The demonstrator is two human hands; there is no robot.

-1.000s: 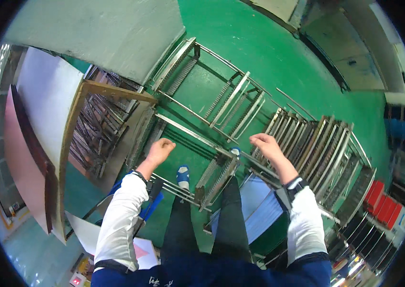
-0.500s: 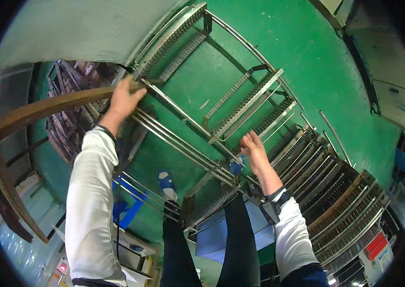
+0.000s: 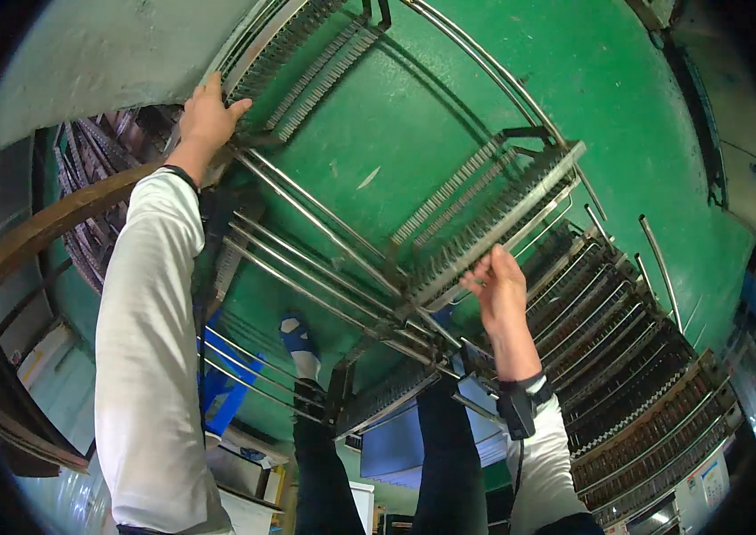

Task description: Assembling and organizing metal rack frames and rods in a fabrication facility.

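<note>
A silvery metal rack (image 3: 492,234) with toothed side rails and long round rods hangs over the green floor in front of me. At its left toothed rail, my left hand (image 3: 208,123) grips the near end, with the thumb toward the inside and the fingers over the outer edge. My right hand (image 3: 500,287) has its fingers curled at the outer edge of the right toothed rail; the fingertips are partly hidden. Beneath it shows a second similar frame, its rods and toothed strips doubling those above. Nearer my legs, further rods and a toothed rail (image 3: 387,397) stand low.
On the right, a long row of dark toothed racks (image 3: 632,357) stands close together. A curved brown bar (image 3: 66,209) and a heap of toothed strips (image 3: 97,187) lie left. A grey panel (image 3: 119,53) borders the far left, and a blue box (image 3: 396,446) is by my legs.
The rack has come up and looks larger, parting from the similar frame beneath it. My left hand has moved farther and left with it; my right hand now meets the right rail.
</note>
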